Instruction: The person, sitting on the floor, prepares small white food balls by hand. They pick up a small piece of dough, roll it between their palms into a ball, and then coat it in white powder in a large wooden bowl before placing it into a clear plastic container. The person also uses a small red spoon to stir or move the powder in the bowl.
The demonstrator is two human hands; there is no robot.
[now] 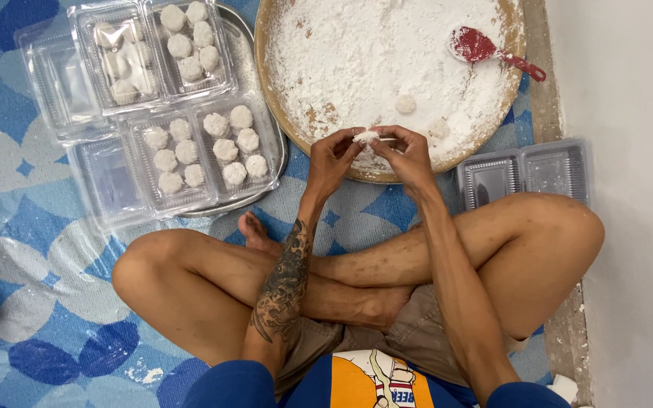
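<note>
Fingertips of your left hand [332,156] and right hand [410,153] pinch one small white dough piece [366,137] between them — held over the floured tray's [281,113] near rim so loose powder falls back in. Filled clear boxes [205,147] sit close at your left — within reach.

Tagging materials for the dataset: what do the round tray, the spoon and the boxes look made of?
Round tray: looks like wood or bamboo, going by the matte tan rim; powder hides the base.
Spoon: probably plastic, glossy uniform red, dusted white.
Boxes: thin clear plastic, see-through with ribbed bottoms and glare, lids hinged open.
</note>
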